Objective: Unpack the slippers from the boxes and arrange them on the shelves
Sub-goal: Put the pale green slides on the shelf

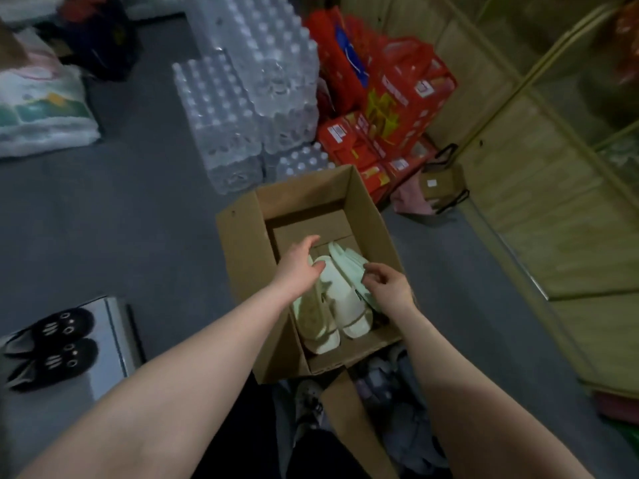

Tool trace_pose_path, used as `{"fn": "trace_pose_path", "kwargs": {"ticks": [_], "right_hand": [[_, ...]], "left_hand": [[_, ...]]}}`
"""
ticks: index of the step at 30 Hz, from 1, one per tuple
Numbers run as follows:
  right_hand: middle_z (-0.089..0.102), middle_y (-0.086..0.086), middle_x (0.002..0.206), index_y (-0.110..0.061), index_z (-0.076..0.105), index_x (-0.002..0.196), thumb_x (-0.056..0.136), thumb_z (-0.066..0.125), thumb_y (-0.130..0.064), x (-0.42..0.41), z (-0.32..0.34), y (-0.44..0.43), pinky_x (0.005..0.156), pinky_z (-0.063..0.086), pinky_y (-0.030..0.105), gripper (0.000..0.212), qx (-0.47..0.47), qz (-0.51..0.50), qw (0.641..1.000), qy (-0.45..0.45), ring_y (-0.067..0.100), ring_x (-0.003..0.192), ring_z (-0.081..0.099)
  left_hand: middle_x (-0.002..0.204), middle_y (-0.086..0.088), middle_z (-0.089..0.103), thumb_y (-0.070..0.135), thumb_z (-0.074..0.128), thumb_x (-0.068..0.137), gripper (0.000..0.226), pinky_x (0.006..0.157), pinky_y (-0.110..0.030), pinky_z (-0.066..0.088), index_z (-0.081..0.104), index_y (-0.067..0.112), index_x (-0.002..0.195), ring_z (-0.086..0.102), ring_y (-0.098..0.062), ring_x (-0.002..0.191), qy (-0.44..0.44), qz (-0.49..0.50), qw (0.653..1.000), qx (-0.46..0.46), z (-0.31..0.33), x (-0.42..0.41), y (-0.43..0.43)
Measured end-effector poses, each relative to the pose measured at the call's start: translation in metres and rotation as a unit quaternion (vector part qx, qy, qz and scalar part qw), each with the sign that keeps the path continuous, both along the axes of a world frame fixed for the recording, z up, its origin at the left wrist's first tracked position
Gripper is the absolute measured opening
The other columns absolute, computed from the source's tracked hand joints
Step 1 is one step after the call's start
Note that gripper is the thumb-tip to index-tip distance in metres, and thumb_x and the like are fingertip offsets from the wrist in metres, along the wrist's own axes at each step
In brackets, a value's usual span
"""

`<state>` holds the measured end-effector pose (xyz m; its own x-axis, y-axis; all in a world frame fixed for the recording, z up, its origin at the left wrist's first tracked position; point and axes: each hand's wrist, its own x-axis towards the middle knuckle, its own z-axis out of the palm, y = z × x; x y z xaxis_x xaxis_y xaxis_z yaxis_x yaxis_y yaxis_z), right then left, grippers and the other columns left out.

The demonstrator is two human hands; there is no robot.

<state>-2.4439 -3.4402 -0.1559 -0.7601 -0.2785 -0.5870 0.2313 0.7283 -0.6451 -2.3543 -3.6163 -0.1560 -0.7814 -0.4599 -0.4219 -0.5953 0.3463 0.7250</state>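
Early stage: pale slippers (340, 299) not yet out of box (242, 271). Left hand (299, 262) fingers released, resting on them; right hand (389, 286) fingers pinching green slipper (349, 259). Black pair (52, 344) already out, on metal ledge (114, 333).

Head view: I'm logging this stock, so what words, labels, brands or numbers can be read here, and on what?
Nothing can be read; the picture is blurred.
Red boxes: yellow print and white stickers, blurred.
Brown bag: white label, too small.
Pale slipper in the cardboard box: dark tag, too small.
White package: coloured print, blurred.
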Motion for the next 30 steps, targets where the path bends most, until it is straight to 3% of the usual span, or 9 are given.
{"fn": "trace_pose_path", "kwargs": {"ticks": [5, 7, 10, 14, 18, 23, 26, 28, 30], "right_hand": [[0.066, 0.0, 0.099, -0.024, 0.062, 0.124, 0.095, 0.054, -0.017, -0.011, -0.038, -0.023, 0.065, 0.048, 0.02, 0.032, 0.046, -0.015, 0.997, -0.055, 0.012, 0.083, 0.061], [0.066, 0.0, 0.103, -0.024, 0.061, 0.122, 0.096, 0.053, -0.014, -0.014, -0.055, -0.034, 0.073, 0.047, 0.017, 0.029, 0.067, -0.016, 0.994, -0.083, 0.013, 0.092, 0.063], [0.063, 0.007, 0.126, -0.017, 0.057, 0.134, 0.095, 0.057, -0.013, -0.012, -0.086, -0.046, 0.091, 0.045, 0.026, 0.039, 0.098, 0.0, 0.989, -0.108, 0.026, 0.117, 0.06], [0.059, 0.01, 0.134, -0.016, 0.054, 0.138, 0.096, 0.057, -0.018, -0.003, -0.123, -0.058, 0.093, 0.041, 0.024, 0.042, 0.137, 0.029, 0.979, -0.145, 0.027, 0.123, 0.055], [0.054, 0.009, 0.141, -0.02, 0.048, 0.142, 0.094, 0.059, -0.025, 0.008, -0.154, -0.068, 0.102, 0.039, 0.028, 0.05, 0.177, 0.074, 0.964, -0.186, 0.028, 0.13, 0.051], [0.055, 0.011, 0.136, -0.018, 0.046, 0.142, 0.089, 0.067, -0.017, 0.011, -0.17, -0.074, 0.096, 0.043, 0.029, 0.056, 0.167, 0.036, 0.961, -0.216, 0.029, 0.125, 0.053], [0.058, 0.012, 0.132, -0.016, 0.049, 0.139, 0.085, 0.071, -0.017, 0.009, -0.175, -0.077, 0.099, 0.051, 0.04, 0.058, 0.142, -0.018, 0.957, -0.251, 0.032, 0.118, 0.059], [0.06, 0.014, 0.13, -0.015, 0.05, 0.138, 0.083, 0.074, -0.02, 0.008, -0.18, -0.075, 0.098, 0.053, 0.046, 0.061, 0.132, -0.042, 0.951, -0.277, 0.032, 0.115, 0.061], [0.062, 0.012, 0.127, -0.016, 0.058, 0.13, 0.083, 0.076, -0.021, 0.008, -0.181, -0.075, 0.098, 0.053, 0.045, 0.051, 0.102, -0.058, 0.948, -0.297, 0.03, 0.114, 0.062]], "left_hand": [[0.152, -0.005, 0.039, 0.027, 0.059, 0.096, 0.064, 0.101, -0.033, 0.043, 0.028, 0.024, 0.151, 0.045, -0.024, 0.134, -0.085, -0.009, 0.994, 0.072, -0.037, -0.038, -0.019], [0.153, -0.006, 0.038, 0.028, 0.057, 0.097, 0.066, 0.093, -0.031, 0.048, 0.024, 0.023, 0.153, 0.051, -0.025, 0.128, -0.125, -0.019, 0.988, 0.088, -0.055, -0.05, -0.025], [0.152, -0.007, 0.04, 0.028, 0.056, 0.096, 0.068, 0.076, -0.027, 0.051, 0.021, 0.023, 0.154, 0.06, -0.024, 0.111, -0.174, -0.025, 0.979, 0.106, -0.082, -0.065, -0.033], [0.151, -0.01, 0.041, 0.027, 0.056, 0.096, 0.068, 0.096, -0.03, 0.043, 0.021, 0.02, 0.154, 0.05, -0.03, 0.128, -0.227, -0.055, 0.966, 0.108, -0.116, -0.072, -0.04], [0.151, -0.013, 0.04, 0.025, 0.053, 0.096, 0.068, 0.102, -0.034, 0.041, 0.018, 0.017, 0.154, 0.045, -0.033, 0.133, -0.278, -0.083, 0.949, 0.123, -0.147, -0.072, -0.041], [0.163, -0.014, 0.008, 0.018, 0.052, 0.095, 0.084, 0.107, -0.034, 0.036, -0.004, 0.025, 0.156, 0.031, -0.034, 0.143, -0.345, -0.082, 0.925, 0.139, -0.171, -0.064, -0.039], [0.162, -0.015, -0.012, 0.02, 0.056, 0.095, 0.096, 0.112, -0.036, 0.032, -0.021, 0.029, 0.152, 0.023, -0.035, 0.146, -0.374, -0.052, 0.915, 0.143, -0.173, -0.063, -0.034], [0.161, -0.018, -0.014, 0.029, 0.06, 0.094, 0.102, 0.113, -0.036, 0.032, -0.025, 0.028, 0.151, 0.025, -0.035, 0.146, -0.378, -0.041, 0.914, 0.139, -0.174, -0.063, -0.029], [0.161, -0.02, -0.01, 0.037, 0.063, 0.092, 0.108, 0.11, -0.034, 0.034, -0.028, 0.026, 0.149, 0.031, -0.035, 0.142, -0.373, -0.025, 0.917, 0.138, -0.176, -0.063, -0.025]]}}
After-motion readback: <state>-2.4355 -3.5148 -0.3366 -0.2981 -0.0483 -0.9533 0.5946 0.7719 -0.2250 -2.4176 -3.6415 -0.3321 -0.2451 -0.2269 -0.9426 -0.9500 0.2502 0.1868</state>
